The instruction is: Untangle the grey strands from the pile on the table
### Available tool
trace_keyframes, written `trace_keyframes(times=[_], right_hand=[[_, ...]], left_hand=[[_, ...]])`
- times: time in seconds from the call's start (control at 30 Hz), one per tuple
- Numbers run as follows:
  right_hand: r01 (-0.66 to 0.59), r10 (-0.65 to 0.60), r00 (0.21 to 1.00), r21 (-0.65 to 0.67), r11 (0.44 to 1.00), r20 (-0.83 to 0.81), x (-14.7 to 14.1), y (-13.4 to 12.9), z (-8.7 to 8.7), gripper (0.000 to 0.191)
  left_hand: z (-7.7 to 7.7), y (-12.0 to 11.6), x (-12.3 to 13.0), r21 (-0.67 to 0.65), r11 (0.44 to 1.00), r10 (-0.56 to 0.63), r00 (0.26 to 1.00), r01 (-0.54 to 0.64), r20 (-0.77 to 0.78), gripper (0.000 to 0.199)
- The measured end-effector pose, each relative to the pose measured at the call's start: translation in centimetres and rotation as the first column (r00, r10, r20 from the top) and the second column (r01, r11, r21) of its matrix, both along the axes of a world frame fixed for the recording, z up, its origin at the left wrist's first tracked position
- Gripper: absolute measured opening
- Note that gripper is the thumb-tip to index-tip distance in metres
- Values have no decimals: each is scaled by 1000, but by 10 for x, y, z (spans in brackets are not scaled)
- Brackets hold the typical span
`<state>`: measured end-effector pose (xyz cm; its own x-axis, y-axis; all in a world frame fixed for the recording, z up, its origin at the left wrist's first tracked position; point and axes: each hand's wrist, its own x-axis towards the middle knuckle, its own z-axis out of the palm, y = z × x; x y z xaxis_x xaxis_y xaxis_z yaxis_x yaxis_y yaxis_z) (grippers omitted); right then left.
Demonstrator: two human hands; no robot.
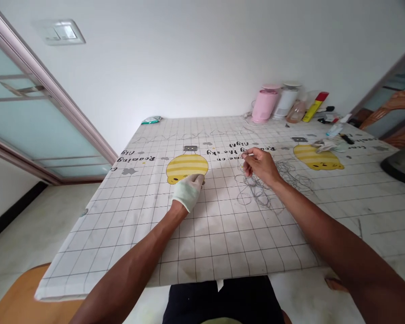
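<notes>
My left hand (189, 189), in a pale work glove, is closed just above the tablecloth, at the lower edge of a printed yellow striped balloon. Its fingertips face away from me, so whatever they grip is hidden. Bare and held a little higher, my right hand (259, 165) has thumb and fingers pinched together; anything between them is too fine to make out. Beneath and beside this hand spreads a loose tangle of thin grey wire (265, 193), with loops lying on the cloth. The right wrist covers part of the tangle.
The gridded tablecloth (121, 243) covers the table. Along its back runs a row of thin wire-like shapes (209, 133). A green packet (151, 120) lies back left. Pink (265, 105) and white (286, 102) cylindrical devices, bottles and a crumpled glove (324, 145) stand or lie right.
</notes>
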<state>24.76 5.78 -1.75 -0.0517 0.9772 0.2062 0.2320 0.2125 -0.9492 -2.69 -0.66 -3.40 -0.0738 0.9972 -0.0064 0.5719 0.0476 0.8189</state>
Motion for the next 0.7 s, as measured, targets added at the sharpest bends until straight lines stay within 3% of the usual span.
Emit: trace_keyframes(times=[0.2,0.43,0.57,0.7], right_hand=[[8,-2,997,-92,996,72,-1,1,-10,21],[-143,159,978,-118,983,133,-60,-31,-8,22],[-195,203,961,-63,979,188,-85,-44,-13,21],[-175,184,958,-61,983,220,-91,-45,-19,21]], left_hand=[[4,-2,4,-5,1000,3,999,-3,37,31],[11,1,-7,7,1000,26,1000,-26,6,32],[2,8,-14,-43,999,0,995,4,99,33],[-9,13,-14,-131,991,0,973,31,233,26]])
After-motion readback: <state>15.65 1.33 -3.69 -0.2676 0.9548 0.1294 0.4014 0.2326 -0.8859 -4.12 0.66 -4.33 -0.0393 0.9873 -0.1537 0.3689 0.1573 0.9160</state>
